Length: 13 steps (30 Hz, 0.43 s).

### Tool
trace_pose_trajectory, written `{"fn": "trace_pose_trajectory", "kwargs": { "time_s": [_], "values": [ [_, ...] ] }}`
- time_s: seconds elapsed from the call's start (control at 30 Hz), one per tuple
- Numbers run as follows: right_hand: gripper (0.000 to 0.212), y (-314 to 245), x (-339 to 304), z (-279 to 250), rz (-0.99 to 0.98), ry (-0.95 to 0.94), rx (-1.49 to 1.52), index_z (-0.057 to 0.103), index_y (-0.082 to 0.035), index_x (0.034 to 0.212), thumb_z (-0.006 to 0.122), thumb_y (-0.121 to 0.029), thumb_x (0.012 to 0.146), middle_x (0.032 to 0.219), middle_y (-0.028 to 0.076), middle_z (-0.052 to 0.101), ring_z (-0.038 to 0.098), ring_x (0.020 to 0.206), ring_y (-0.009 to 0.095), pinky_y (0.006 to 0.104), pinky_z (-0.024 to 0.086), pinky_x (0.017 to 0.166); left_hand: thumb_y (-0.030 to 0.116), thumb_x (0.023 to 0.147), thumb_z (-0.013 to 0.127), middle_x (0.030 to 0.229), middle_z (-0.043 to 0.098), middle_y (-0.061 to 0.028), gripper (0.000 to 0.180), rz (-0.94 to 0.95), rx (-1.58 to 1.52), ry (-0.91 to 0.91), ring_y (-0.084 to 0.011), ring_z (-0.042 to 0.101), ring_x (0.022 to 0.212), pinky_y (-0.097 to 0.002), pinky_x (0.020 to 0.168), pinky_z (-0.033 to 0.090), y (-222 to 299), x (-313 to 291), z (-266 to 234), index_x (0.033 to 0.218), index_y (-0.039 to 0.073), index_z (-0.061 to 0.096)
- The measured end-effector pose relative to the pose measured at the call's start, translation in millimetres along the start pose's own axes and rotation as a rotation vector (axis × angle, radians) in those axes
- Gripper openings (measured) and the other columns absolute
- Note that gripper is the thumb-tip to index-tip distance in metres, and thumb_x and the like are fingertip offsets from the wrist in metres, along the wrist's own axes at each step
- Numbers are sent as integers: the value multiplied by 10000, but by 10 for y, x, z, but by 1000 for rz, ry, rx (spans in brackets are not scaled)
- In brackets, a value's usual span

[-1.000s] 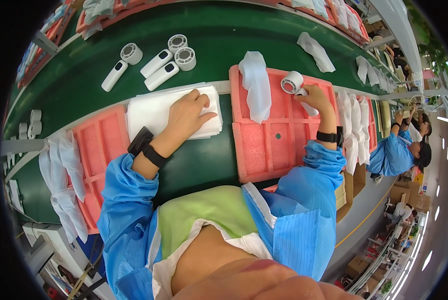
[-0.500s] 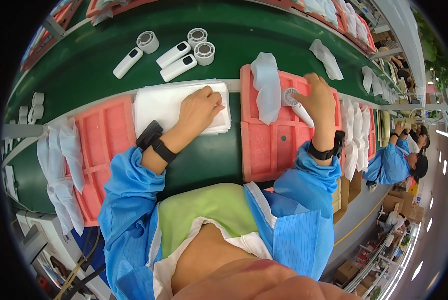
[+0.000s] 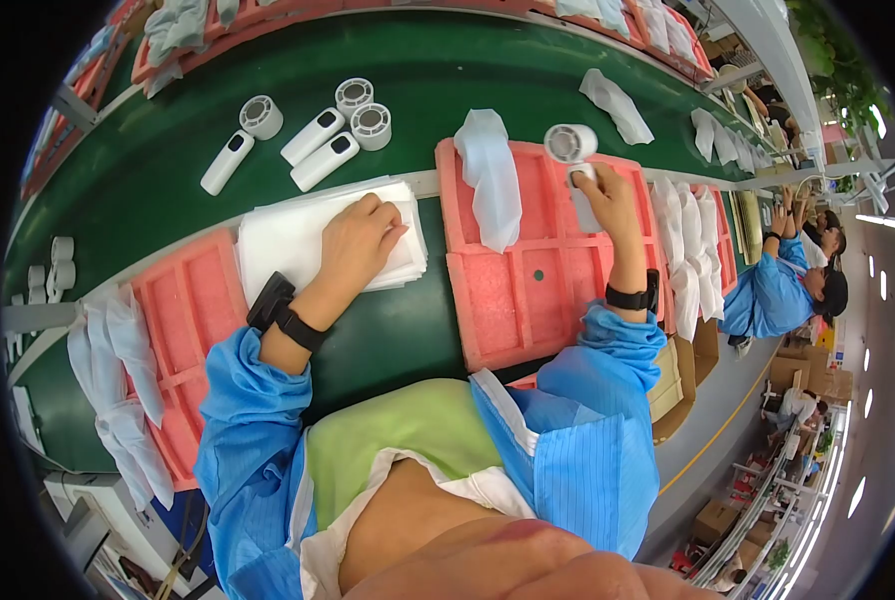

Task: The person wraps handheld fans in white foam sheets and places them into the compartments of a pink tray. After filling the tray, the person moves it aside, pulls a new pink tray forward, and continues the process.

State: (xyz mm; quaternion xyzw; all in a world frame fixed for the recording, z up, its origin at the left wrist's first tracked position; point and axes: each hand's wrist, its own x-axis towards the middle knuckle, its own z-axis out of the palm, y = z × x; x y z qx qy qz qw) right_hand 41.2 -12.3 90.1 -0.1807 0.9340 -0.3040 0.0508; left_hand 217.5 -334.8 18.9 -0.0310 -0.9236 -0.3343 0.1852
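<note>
My right hand (image 3: 616,205) is closed round the handle of a white handheld fan (image 3: 572,143). The fan's round head points away from me, above the far edge of a pink divided tray (image 3: 493,315). A translucent white wrapped item (image 3: 490,180) lies in that tray, left of the fan. My left hand (image 3: 358,240) rests on a stack of thin white sheets (image 3: 278,240), its fingers curled and pressed together near the right edge. What those fingers pinch, if anything, is hidden.
Several more white fans (image 3: 326,160) lie on the green table (image 3: 388,330). Another pink tray (image 3: 193,300) stands at left, with wrapped items (image 3: 118,390) over its side. More wrapped items (image 3: 693,250) lie at right. A co-worker in blue (image 3: 773,290) is farther right.
My right hand has lifted the fan from the pink tray and turned it head-up, moving it away from me. My left hand stays on the sheets. The whole view has shifted slightly.
</note>
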Motion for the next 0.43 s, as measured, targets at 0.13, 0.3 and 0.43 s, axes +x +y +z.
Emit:
{"fn": "trace_pose_trajectory", "kwargs": {
  "time_s": [0.13,0.3,0.43],
  "values": [
    [254,32,118,66,37,-304,105,639,-22,1082,624,-191,894,912,102,674,634,847,224,301,485,742,188,781,698,781,549,-55,129,12,-5,-3,-275,597,736,-386,620,475,25,12,3,786,100,603],
    [327,141,129,170,-66,-182,20,631,-37,1155,646,-228,891,1031,105,666,612,928,218,320,476,803,192,783,697,784,551,-54,128,-4,4,-13,-273,600,743,-383,622,475,28,16,-7,790,101,607],
    [386,26,90,169,-235,-207,-123,631,-83,1202,687,-268,868,1106,111,649,607,950,266,319,476,847,192,793,692,788,550,-55,120,-11,22,-32,-273,603,751,-380,628,477,42,18,-19,792,103,611]
  ]
}}
